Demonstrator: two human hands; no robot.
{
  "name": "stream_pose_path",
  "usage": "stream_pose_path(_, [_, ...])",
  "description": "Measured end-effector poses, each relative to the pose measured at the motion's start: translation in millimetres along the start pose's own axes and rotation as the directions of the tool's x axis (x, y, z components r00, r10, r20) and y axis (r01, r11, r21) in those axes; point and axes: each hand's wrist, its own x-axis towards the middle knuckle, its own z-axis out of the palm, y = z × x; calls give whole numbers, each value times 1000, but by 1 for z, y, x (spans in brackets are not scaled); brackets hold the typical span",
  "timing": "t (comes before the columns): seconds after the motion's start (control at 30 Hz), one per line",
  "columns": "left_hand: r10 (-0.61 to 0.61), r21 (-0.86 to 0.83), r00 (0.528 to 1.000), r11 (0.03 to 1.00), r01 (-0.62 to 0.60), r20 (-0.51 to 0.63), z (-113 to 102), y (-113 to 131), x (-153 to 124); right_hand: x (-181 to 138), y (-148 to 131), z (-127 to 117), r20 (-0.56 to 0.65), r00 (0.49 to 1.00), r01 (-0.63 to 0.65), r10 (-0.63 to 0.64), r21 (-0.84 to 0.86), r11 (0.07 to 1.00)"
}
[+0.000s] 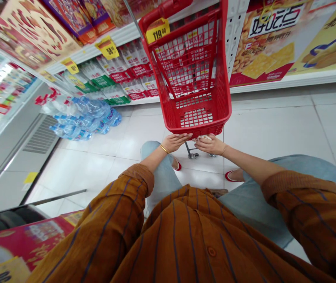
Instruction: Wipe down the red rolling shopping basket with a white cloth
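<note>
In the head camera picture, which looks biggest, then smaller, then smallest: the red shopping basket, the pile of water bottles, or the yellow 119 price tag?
1. Red shopping basket, by far the largest.
2. Pile of water bottles, clearly smaller here, though it lies off to the side, so true size is unsure.
3. Yellow 119 price tag, smallest.

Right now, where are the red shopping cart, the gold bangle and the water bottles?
red shopping cart [199, 118]: head view, lower mesh wall.
gold bangle [164, 149]: head view, band on left wrist.
water bottles [82, 116]: head view, middle of the floor pile.
</note>
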Motion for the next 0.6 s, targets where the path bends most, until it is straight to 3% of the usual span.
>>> stream_pose_path(0.2, [-42, 109, 999, 993, 45, -22, -8, 9, -2, -6, -4, -5, -23, 1000, 13, -11, 79, 997])
stream_pose_path(0.3, [-12, 108, 1000, 994, 11, 1, -13, 15, 1, -1, -2, -16, -49, 999, 26, -22, 84, 996])
stream_pose_path(0.47, [-13, 67, 999, 998, 11, 31, -16, 20, 20, 0, 17, -36, -115, 989, -88, 93, 53, 995])
stream_pose_path(0.6, [-47, 69, 999, 997, 46, 13, -16, 20, 30, -4, 33, -38, -179, 978, -104, 109, 34, 994])
